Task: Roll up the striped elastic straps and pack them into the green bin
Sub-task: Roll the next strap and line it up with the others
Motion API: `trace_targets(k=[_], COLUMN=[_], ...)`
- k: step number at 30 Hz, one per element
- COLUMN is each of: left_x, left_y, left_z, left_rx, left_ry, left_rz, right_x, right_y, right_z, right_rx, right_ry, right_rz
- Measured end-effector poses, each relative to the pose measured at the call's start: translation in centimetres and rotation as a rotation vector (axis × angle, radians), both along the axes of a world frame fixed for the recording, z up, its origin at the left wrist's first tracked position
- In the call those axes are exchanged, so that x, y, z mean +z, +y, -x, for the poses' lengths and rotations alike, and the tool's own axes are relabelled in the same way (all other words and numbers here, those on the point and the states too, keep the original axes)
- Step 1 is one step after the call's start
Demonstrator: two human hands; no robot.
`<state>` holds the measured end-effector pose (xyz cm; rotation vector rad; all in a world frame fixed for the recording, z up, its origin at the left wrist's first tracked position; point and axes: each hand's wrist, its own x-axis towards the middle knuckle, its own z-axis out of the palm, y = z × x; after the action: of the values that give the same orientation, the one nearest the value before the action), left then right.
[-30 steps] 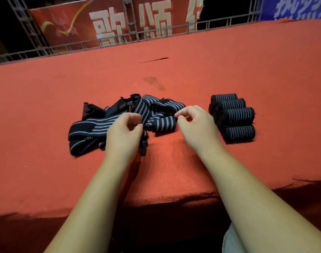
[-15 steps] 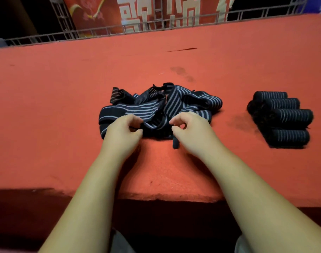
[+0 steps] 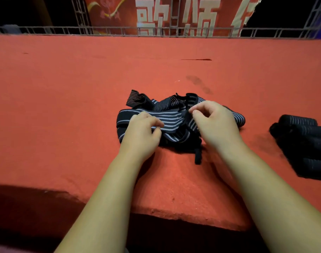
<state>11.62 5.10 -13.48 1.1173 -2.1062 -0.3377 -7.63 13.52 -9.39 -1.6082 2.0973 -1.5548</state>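
Centrally, my left hand lies on the near-left part of the heap of loose striped straps, fingers curled, thumb and forefinger pinching a fold of striped band; my right hand sits over the heap's right half, thumb and forefinger tips closed on a dark strap edge near the top, the other fingers curled under; the heap, navy with pale stripes, rests on the red felt surface near its front edge, one narrow dark end trailing toward me between my wrists; to the right, well apart from the heap, rolled straps lie side by side, touching one another, partly cut off by the frame; along the far edge runs a metal rail; behind it hangs a red banner bearing large pale characters.
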Motion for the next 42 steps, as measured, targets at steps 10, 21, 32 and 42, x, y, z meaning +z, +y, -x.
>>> trace_targets(k=[10, 21, 32, 42], left_x=[0.2, 0.3, 2.4, 4.0], left_y=[-3.4, -3.9, -2.1, 0.6], left_z=[-0.7, -2.5, -1.7, -0.8], left_rx=[0.006, 0.058, 0.007, -0.116], left_ry=[0.13, 0.264, 0.519, 0.48], left_rz=[-0.002, -0.113, -0.229, -0.266], right_x=[5.5, 5.5, 12.4, 15.1], right_y=[-12.2, -15.4, -8.1, 1.0], right_z=[-1.6, -1.8, -1.5, -1.6], right_rx=[0.127, 0.157, 0.284, 0.387], right_ry=[0.409, 0.076, -0.231, -0.382], right_rz=[-0.659, -0.58, -0.074, 0.067])
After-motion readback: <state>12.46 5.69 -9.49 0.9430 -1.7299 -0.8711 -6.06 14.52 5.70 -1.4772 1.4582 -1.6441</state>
